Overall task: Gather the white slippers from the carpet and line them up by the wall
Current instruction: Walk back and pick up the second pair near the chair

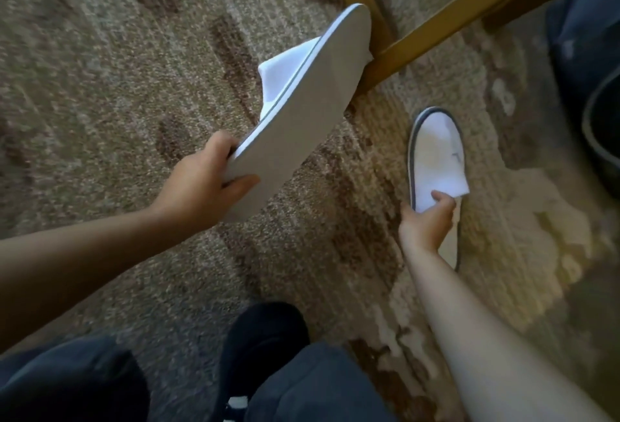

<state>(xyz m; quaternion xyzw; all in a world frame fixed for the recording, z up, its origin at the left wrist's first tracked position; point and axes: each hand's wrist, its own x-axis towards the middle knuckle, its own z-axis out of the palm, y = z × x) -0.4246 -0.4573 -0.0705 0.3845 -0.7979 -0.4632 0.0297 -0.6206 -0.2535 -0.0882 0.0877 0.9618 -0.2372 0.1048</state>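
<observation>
My left hand point(204, 180) grips the heel end of a white slipper point(302, 109) and holds it in the air, tilted, with its grey sole turned toward me and its toe near a wooden furniture leg. A second white slipper point(436, 153) with a dark rim lies upright on the patterned carpet point(100, 86) at the right. My right hand point(427, 223) pinches the open edge of its upper, covering part of the heel end.
A wooden furniture frame point(432, 24) with legs and a crossbar stands at the top right. A dark rounded object point(600, 126) and dark fabric lie at the far right edge. My black-socked foot point(261, 337) and dark trouser legs fill the bottom.
</observation>
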